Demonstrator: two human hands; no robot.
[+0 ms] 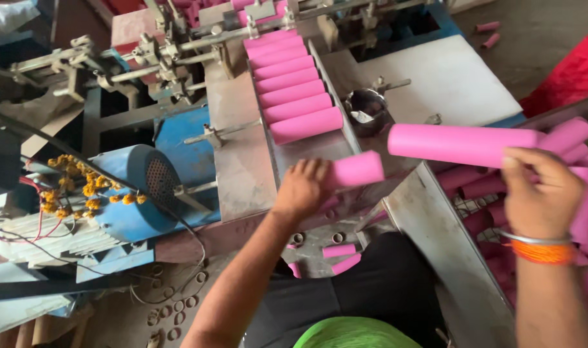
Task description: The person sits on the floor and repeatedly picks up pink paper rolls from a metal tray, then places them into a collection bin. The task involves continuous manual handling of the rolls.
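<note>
- Workshop setting: worn grey metal bench [239,161] of a tube-handling machine, dusty concrete floor [545,26] beyond, white flat panel [449,77] at upper right.
- Hidden or cut off: machine linkages [165,51] cropped by the top edge; right forearm cropped at bottom right; far ends of the stacked pink tubes [584,212] lost past the right edge; small rings [178,316] on the floor too small to make out in detail.
- Left hand [303,187]: grip closed around a short pink tube [358,169], held just above the lower end of the feed tray [294,151].
- Right hand [542,193]: grip clamped on one end of a long pink tube [461,143], held level in the air above the slanted metal chute [436,238]; silver bangle and orange thread at the wrist.
- Row of short pink tubes [294,84]: smooth matte cylinders, lying side by side, touching, in the tray.
- Blue motor [146,193]: rounded housing, perforated end grille, yellow flower garland [81,190] draped across it.
- Shiny steel cup [366,109] just beside the tray.
- Two short pink pieces [340,256] on the lower ledge, near the black-clad lap.
</note>
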